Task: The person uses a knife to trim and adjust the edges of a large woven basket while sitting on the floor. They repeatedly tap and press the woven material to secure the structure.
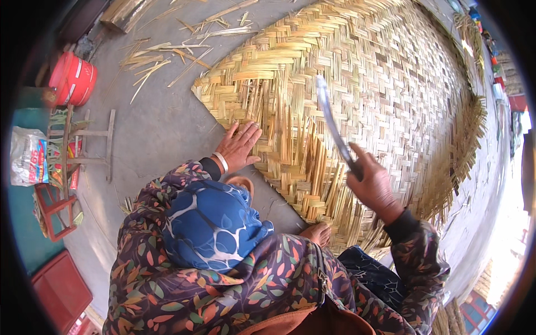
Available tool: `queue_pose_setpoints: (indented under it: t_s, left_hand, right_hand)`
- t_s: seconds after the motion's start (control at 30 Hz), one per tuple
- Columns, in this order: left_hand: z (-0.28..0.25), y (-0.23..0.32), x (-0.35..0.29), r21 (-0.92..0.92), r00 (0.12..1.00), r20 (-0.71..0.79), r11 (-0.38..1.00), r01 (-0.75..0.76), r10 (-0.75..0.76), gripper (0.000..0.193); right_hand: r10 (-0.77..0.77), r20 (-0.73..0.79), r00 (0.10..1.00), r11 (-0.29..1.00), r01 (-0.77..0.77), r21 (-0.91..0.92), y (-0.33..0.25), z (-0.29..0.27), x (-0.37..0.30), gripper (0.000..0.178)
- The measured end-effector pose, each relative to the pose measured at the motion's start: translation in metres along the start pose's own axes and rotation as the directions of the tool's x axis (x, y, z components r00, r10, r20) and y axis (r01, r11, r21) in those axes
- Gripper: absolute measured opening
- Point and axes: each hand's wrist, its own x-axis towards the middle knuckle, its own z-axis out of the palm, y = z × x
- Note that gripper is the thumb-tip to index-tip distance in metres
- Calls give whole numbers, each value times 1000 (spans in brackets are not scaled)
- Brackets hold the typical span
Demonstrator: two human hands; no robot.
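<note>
A large woven mat (385,72) of split yellow strips covers the ground ahead of me and to my right. Flat against its left edge lies my left hand (239,146), open, fingers stretched out, a white bracelet at the wrist. My right hand (371,180) is closed round the dark handle of a sickle (331,124). Its curved metal blade points away from me, over the weave. Between my hands, loose strip ends (314,156) stick out of the weave. My bare foot (317,233) is at the mat's near edge.
Cut strips (162,60) lie scattered on the concrete floor (162,120) at the far left. A red bucket (73,79), a wooden frame (92,134), a printed sack (28,156) and a small red stool (54,209) stand along the left. Ragged strip ends fringe the mat's right edge.
</note>
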Motion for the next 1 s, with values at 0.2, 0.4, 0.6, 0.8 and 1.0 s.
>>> queue_pose_setpoints:
  t_s: [0.2, 0.4, 0.6, 0.8, 1.0]
  left_hand:
    - [-3, -7, 2, -38, 999, 35, 999, -14, 15, 73]
    - [-14, -17, 46, -423, 970, -124, 895, 140, -210, 32]
    - [-10, -39, 93, -682, 802, 192, 511, 523, -566, 37]
    - [-16, -27, 108, -877, 621, 469, -244, 415, -629, 14]
    - [-7, -32, 101, -886, 653, 437, -171, 430, -618, 26]
  right_hand:
    - [-69, 52, 996, 997, 67, 23, -22, 92, 2, 62]
    - [58, 68, 996, 994, -51, -98, 9, 171, 1, 74]
    - [65, 36, 997, 988, -60, -145, 5, 180, 1, 76]
    - [77, 25, 997, 987, -72, -146, 6, 178, 1, 74]
    - [73, 41, 997, 986, -66, -154, 6, 181, 3, 75]
